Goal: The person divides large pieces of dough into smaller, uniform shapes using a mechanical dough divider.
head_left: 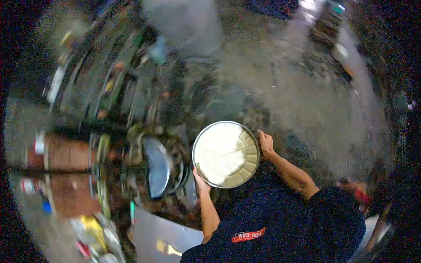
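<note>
A round metal pan (226, 122) is held level in front of my dark shirt. It contains a pale cream-coloured layer (221, 149), marked into block-like segments along its right and lower edge; bright light washes out the rest. My left hand (201, 181) is closed on the lower left of the rim, with its fingers mostly hidden beneath. On the opposite side, my right hand (266, 144) grips the right wall of the pan, thumb up along the edge. Both forearms stretch out from the shirt.
Left of the pan stands a large round metal vessel (158, 167), blurred by motion. A pale flat surface (151, 228) at lower left carries a small brush-like item (169, 248). Reddish-brown boxes (68, 153) and a yellow package (93, 232) lie farther left. Grey floor (307, 105) stretches ahead.
</note>
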### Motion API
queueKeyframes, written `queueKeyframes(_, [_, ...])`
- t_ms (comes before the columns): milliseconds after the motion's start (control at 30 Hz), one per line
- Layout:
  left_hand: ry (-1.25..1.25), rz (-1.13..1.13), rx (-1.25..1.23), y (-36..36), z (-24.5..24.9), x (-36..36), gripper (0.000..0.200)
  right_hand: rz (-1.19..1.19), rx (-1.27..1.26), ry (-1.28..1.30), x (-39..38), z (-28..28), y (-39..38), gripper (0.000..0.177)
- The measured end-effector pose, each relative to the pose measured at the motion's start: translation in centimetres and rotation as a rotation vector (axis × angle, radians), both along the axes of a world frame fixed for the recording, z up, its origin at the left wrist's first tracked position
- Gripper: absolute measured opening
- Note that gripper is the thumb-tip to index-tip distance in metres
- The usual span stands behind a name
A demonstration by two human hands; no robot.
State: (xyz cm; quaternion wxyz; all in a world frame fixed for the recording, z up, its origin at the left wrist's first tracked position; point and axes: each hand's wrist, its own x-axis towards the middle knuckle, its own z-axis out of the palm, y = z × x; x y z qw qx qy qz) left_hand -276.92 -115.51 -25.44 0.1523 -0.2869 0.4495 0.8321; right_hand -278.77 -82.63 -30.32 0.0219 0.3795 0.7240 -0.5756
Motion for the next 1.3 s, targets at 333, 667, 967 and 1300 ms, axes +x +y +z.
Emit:
queueKeyframes(333, [0.127,-0.781,0.055,9.0,6.2,-14.1,0.065,-0.731,0.159,0.236,9.3,12.0,1.1,0.049])
queueKeyframes(667, [-0.101,-1.226,0.243,13.0,3.4,-23.5,0.064,-1.266,-0.027,0.434,7.0,18.3,-9.9,0.034])
queueKeyframes(967, [0.101,-1.368,0.333,15.1,6.2,-33.2,0.061,-1.334,-0.052,0.657,0.2,20.4,-14.3,0.035])
queueKeyframes(1300, [0.211,-1.552,0.296,8.0,11.2,-29.0,0.071,-1.321,-0.080,0.815,4.6,24.8,-25.6,0.041])
